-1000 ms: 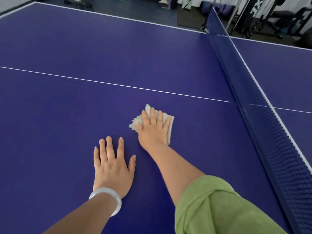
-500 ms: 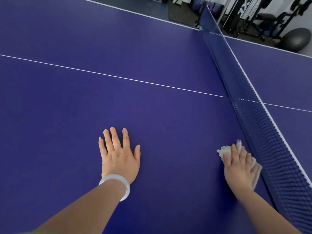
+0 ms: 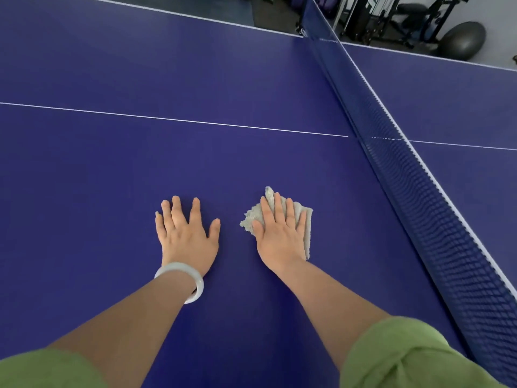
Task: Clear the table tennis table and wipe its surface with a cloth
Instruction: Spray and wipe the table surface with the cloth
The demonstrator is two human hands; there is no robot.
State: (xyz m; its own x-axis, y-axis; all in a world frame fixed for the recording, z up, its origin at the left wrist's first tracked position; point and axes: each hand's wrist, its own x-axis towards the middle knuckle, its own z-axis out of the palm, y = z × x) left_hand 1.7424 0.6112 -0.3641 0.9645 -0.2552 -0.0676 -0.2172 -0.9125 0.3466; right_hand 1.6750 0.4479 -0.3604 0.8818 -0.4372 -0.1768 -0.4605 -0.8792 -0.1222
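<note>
head view: the right grip, fingers straight and slightly apart, presses flat on the pale cloth. the cloth lies under its palm on the blue surface, its edges showing past the fingertips and thumb. the left grip rests flat and spread on the surface just beside it, holding nothing, a white bracelet at its wrist. the net runs past on the right grip's far side.

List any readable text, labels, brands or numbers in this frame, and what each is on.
Nothing can be read.
Net post: small white marking, too blurred to read.
Gym machine: white marks, cut off by the top edge of the frame, unreadable.
Table tennis table, cloth, bangle: no text visible.
</note>
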